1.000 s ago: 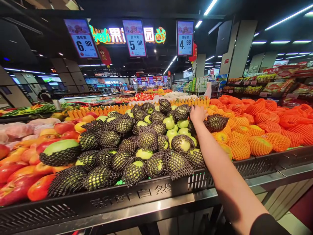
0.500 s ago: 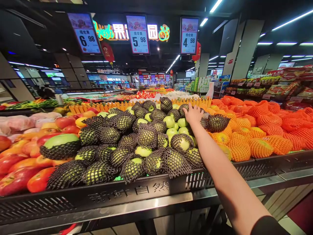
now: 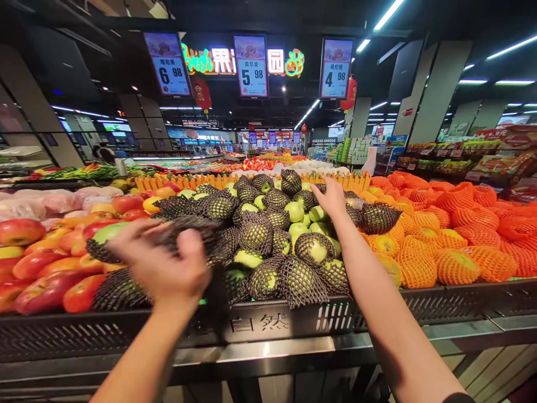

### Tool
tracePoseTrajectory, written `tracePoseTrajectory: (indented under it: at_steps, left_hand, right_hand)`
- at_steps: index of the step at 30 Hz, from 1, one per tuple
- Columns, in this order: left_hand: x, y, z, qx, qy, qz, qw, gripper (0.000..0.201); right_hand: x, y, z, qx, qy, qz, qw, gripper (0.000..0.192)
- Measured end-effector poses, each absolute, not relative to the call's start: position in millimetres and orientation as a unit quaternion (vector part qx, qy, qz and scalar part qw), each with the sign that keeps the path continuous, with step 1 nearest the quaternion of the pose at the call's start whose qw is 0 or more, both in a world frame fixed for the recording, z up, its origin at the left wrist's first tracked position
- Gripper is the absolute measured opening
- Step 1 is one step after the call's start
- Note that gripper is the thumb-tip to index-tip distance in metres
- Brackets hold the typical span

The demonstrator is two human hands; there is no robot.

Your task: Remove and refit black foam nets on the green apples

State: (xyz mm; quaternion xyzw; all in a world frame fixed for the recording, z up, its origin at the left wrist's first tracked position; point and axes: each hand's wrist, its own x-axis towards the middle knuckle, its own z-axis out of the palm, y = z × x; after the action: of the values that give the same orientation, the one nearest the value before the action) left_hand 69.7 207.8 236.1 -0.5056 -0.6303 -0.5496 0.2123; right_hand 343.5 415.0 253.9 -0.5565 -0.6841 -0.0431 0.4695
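Note:
A pile of green apples, many wrapped in black foam nets, fills the middle of the display. At its back right is my right hand, palm down, thumb stretched apart from the fingers, beside a netted apple. Its fingertips are partly hidden. Over the pile's front left, my left hand is smeared by motion, its fingers and thumb curved round a dark, blurred black foam net. Whether a fruit is inside that net I cannot tell. Just left of this hand lies a half-netted green fruit.
Red apples lie to the left. Orange-netted fruit and red-netted fruit lie to the right. A black slatted crate edge and a metal rail run along the front. Price screens hang above.
My left hand has come into view over the left of the pile, with dark netting in it. My right hand stays at the back of the pile. The view has shifted slightly left.

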Motion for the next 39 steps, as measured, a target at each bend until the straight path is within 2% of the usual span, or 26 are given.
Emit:
tracePoseTrajectory:
  at_steps: [2,4,6,10,14,17,22,28,31,33,36,39]
  left_hand:
    - [116,250,255,-0.524,-0.589,-0.586,0.188,0.053]
    - [161,294,270,-0.606,-0.561,-0.541,0.161,0.046]
    - [189,325,273,-0.670,-0.549,-0.477,0.147,0.042]
    - [188,345,251,-0.761,-0.510,-0.356,0.183,0.048]
    - [166,347,238,-0.763,-0.539,-0.316,0.164,0.044]
    - [164,353,240,-0.743,-0.587,-0.301,0.115,0.034]
    - [167,358,241,-0.690,-0.609,-0.381,0.089,0.040]
    - [167,362,238,-0.644,-0.630,-0.434,0.015,0.040]
    - [167,367,238,-0.628,-0.641,-0.441,-0.002,0.041]
    - [167,370,237,-0.617,-0.647,-0.447,-0.017,0.045]
    - [168,372,237,-0.619,-0.643,-0.451,-0.018,0.029]
    - [170,370,237,-0.615,-0.642,-0.457,-0.011,0.023]
  right_hand:
    - [339,410,255,-0.464,-0.711,0.070,0.524,0.063]
    - [334,405,255,-0.393,-0.707,0.206,0.550,0.070]
    - [329,400,255,-0.340,-0.704,0.277,0.559,0.072]
    - [324,392,256,-0.265,-0.744,0.225,0.570,0.050]
    - [326,396,250,-0.299,-0.737,0.215,0.567,0.037]
    - [328,405,244,-0.335,-0.686,0.298,0.573,0.044]
    - [331,411,241,-0.299,-0.624,0.417,0.589,0.058]
    - [331,401,241,-0.251,-0.666,0.492,0.502,0.060]
    - [332,402,239,-0.252,-0.685,0.498,0.468,0.069]
    - [333,407,238,-0.253,-0.677,0.487,0.491,0.066]
    - [335,421,234,-0.283,-0.613,0.440,0.592,0.046]
    - [337,432,233,-0.301,-0.567,0.399,0.654,0.044]
